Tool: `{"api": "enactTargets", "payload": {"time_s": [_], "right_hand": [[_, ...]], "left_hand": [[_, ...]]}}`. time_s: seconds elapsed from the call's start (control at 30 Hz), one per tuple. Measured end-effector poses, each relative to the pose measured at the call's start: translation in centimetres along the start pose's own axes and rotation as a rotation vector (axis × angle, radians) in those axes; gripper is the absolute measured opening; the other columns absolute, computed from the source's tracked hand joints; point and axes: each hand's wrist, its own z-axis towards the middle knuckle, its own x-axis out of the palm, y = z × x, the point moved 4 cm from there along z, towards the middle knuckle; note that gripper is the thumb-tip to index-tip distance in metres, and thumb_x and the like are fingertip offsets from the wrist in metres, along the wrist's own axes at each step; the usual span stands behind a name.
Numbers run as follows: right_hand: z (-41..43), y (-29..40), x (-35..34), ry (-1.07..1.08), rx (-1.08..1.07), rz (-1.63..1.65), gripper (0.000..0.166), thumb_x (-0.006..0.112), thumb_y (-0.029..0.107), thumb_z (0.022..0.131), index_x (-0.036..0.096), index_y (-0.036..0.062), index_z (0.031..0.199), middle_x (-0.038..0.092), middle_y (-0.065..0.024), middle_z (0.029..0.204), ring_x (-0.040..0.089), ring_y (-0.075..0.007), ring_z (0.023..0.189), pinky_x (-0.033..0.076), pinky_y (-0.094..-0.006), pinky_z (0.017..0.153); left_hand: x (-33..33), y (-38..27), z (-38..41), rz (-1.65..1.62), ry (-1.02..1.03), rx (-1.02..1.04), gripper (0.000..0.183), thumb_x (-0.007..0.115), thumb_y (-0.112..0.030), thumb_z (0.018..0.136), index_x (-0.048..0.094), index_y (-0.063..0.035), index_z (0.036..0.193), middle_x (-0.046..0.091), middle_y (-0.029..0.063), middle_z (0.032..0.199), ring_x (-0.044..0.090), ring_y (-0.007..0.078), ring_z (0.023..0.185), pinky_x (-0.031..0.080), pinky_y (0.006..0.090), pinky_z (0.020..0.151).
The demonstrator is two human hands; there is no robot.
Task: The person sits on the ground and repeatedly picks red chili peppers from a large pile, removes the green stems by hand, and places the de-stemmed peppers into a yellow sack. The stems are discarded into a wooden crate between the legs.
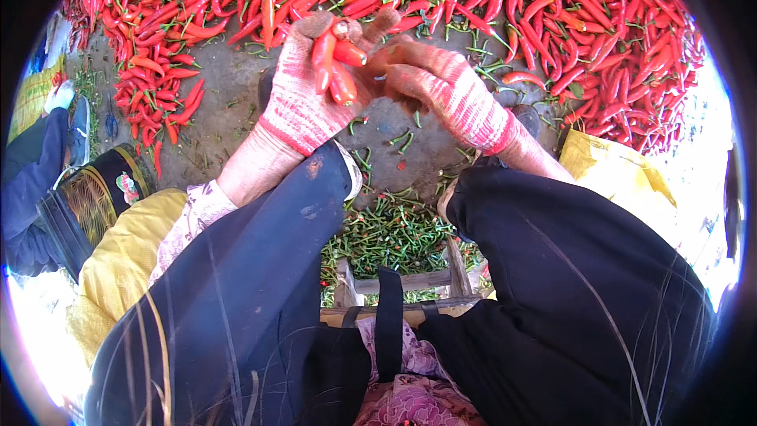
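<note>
My left hand (304, 92), in a white knit glove stained red, is palm up and holds several red chilli peppers (342, 84). The peppers I can see in it have no green stems on their visible ends. Close against its fingertips is my right hand (452, 86), in a matching glove, with thumb and fingers bent together. Motion blur covers those fingers, so I cannot tell what is pinched in them. Beyond both hands spreads a heap of red chilli peppers (366, 0), many with green stems. Loose green stems (403, 141) lie on the grey ground below my hands.
Between my legs lies a thick pile of green stems (393, 231), by a wooden stool frame (408, 281). Yellow woven sacks (133, 236) flank me. At far left are a black patterned bag (97, 198) and another person's gloved hand (60, 96).
</note>
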Motion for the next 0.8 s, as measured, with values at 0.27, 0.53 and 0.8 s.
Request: {"api": "enactTargets", "payload": {"time_s": [0.27,0.53,0.8], "right_hand": [[0.9,2.7,1.1,-0.221,-0.576,-0.404,0.033,0.07,0.0,0.085,0.066,0.0033,0.118,0.066,-0.0102,0.104,0.063,-0.0287,0.089,0.053,-0.0377,0.074],[-0.4,4.2,0.6,-0.12,-0.427,-0.468,0.019,0.072,0.021,0.084,0.074,0.0101,0.099,0.069,-0.0127,0.09,0.067,-0.0311,0.092,0.054,-0.0431,0.084],[0.1,1.0,-0.1,0.081,0.334,0.074,0.032,0.066,0.031,0.093,0.072,0.0073,0.113,0.071,-0.0153,0.098,0.07,-0.0289,0.095,0.054,-0.0401,0.083]], "left_hand": [[0.7,-0.1,0.5,0.077,0.01,0.03,0.027,0.066,-0.035,0.092,0.058,-0.0105,0.082,0.063,0.0077,0.115,0.06,0.0305,0.117,0.05,0.0437,0.102],[1.3,0.4,-0.2,0.083,0.147,-0.107,0.023,0.061,-0.031,0.098,0.059,-0.0091,0.091,0.059,0.0039,0.095,0.063,0.0197,0.09,0.053,0.033,0.082],[-0.7,0.3,0.3,0.108,0.007,-0.038,0.028,0.063,-0.033,0.098,0.063,-0.0061,0.092,0.063,0.0056,0.098,0.063,0.0188,0.094,0.052,0.0344,0.09]]}}
